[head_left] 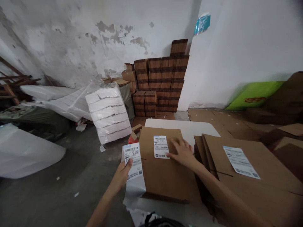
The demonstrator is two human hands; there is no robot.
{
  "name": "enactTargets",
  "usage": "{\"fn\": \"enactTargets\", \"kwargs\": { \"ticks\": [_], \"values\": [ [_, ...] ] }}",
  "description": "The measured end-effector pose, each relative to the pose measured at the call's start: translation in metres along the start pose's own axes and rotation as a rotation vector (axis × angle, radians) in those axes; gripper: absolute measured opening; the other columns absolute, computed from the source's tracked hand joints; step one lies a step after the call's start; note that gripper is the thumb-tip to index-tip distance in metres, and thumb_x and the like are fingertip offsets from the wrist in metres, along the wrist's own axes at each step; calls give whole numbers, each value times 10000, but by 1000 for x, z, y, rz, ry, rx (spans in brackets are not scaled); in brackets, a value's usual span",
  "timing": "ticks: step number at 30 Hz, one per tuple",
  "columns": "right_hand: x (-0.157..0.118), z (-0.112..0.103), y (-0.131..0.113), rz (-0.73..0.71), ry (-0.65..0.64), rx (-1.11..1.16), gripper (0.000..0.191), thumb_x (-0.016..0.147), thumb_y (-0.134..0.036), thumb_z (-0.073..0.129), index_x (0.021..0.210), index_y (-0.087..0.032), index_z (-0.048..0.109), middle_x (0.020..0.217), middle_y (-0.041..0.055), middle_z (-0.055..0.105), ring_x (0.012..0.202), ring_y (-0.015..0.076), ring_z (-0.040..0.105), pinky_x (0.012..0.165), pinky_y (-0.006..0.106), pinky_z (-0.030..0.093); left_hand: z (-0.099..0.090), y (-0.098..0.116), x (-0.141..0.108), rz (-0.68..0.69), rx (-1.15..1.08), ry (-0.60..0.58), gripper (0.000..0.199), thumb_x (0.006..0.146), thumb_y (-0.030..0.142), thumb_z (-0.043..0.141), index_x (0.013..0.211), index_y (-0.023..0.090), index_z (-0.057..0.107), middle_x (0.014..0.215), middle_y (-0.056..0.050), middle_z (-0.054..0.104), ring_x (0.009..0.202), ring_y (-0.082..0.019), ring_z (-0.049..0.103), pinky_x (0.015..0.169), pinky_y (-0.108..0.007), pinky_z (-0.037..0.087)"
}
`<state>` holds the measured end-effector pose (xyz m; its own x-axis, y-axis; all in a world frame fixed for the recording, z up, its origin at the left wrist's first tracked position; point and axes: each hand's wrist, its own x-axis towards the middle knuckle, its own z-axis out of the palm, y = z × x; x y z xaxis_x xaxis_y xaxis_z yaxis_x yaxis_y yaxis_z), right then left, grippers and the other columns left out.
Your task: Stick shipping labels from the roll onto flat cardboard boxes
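Note:
Between the thumb and fingers of my left hand [125, 170] is a printed shipping label [133, 157], held beside the left edge of a flat cardboard box [170, 183]. Another shipping label [161, 146] lies on that box's upper face. My right hand [183, 151] is over the box with its fingers apart and slightly blurred, the thumb at this label's lower right corner. To the right, a stack of flattened cartons [246, 189] carries a label [241, 162] on its top one. Both piles rest on a white table [201, 127].
Bundled flat cardboard [161, 75] is piled against the wall beyond the table. A plastic-wrapped white stack [110, 112] stands on the floor at left, near white sheeting [26, 153]. A bright green panel [254, 94] leans at right. Cardboard sheets [213, 118] cover the floor there.

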<state>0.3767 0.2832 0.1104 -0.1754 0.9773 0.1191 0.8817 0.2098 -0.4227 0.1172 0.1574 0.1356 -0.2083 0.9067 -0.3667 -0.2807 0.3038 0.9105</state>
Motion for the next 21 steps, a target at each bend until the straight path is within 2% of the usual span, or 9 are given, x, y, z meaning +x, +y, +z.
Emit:
{"fn": "enactTargets", "kwargs": {
  "ticks": [2,3,6,9,13,16,18,21],
  "values": [
    [-11,-9,27,200,-51,84,664,680,-543,618,1189,-121,549,1270,201,486,1207,411,375,956,577,284,3,-3,1,-34,0,-42,495,655,488,705,939,84,669,963,-175,702,972,-335,632,797,-421,525],
    [-16,-14,38,241,-88,200,627,692,-559,592,1130,-111,581,1175,190,557,1143,389,451,935,544,335,5,-3,1,-50,-16,-69,510,647,500,706,935,80,670,957,-179,703,979,-339,628,814,-432,518],
    [-27,-25,59,182,-153,616,513,670,-573,601,964,-152,625,942,101,650,949,284,582,884,417,431,12,-3,-1,-52,-69,-126,518,651,494,708,944,68,666,938,-185,706,1000,-335,619,862,-435,497],
    [-34,-27,60,233,-73,825,526,628,-550,651,975,-163,574,977,93,639,934,240,590,887,369,447,20,2,-4,-53,-133,-96,495,712,441,677,1045,78,624,971,-171,703,1000,-315,623,862,-416,501],
    [-39,-23,46,360,-5,854,687,580,-527,682,1112,-134,496,1146,154,582,1040,263,564,946,392,426,27,11,-12,-111,-241,-64,468,817,334,575,1199,73,505,988,-178,696,941,-298,650,788,-405,531],
    [-40,-27,47,346,46,890,727,599,-529,661,1179,-140,461,1172,150,580,1099,270,540,969,406,415,29,16,-18,-100,-325,-81,472,842,312,531,1240,68,463,998,-183,692,892,-287,664,731,-387,545],
    [-43,-44,62,311,111,887,692,632,-538,628,1191,-164,466,1171,133,588,1105,276,538,968,427,413,27,19,-21,-67,-357,-114,487,828,331,550,1238,81,472,1044,-188,676,896,-288,661,724,-386,546],
    [-55,-92,109,295,292,634,538,658,-555,591,1068,-206,581,1175,123,587,1130,324,507,1003,505,340,22,23,-24,7,-305,-122,487,790,334,611,1191,78,508,1070,-202,662,935,-304,647,753,-392,542]
  ]
}}
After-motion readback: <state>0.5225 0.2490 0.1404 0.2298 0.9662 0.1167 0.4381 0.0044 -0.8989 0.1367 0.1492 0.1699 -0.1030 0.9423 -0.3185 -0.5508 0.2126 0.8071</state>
